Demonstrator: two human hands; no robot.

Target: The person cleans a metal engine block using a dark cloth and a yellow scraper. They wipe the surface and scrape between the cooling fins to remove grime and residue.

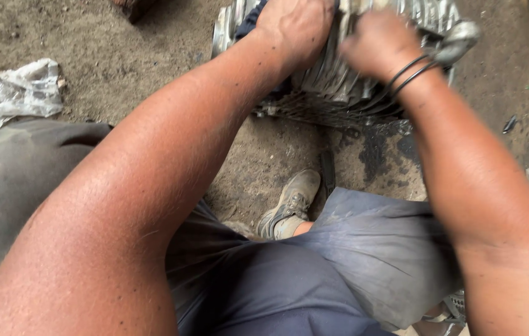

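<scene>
The dirt floor (152,56) fills the background, dark and oil-stained just below the metal part. Both forearms cover much of the view, and the grey trousers (339,267) fill the bottom, so the ground under the person is mostly hidden. The finned metal casting (333,87) stands on the floor at the top centre; its upper part is cut off by the picture's edge and its middle is covered by the two hands, so its full shape cannot be made out. A dark blue cloth (253,22) shows at its upper left, partly under the left wrist. The left hand (298,25) lies knuckles-up on the casting's top left, fingers curled down over the fins; the fingertips run out of view, so whether they clamp anything cannot be told. The right hand (379,43) is blurred, pressed on the fins just right of the left hand, with black bands (408,73) round the wrist; whether its fingers are closed or spread cannot be told. A rounded metal stub (457,40) juts from the casting just beside that wrist. A crumpled white rag (15,90) lies well apart at the left. A tan shoe (292,202) rests on the floor below the casting, between the knees.
</scene>
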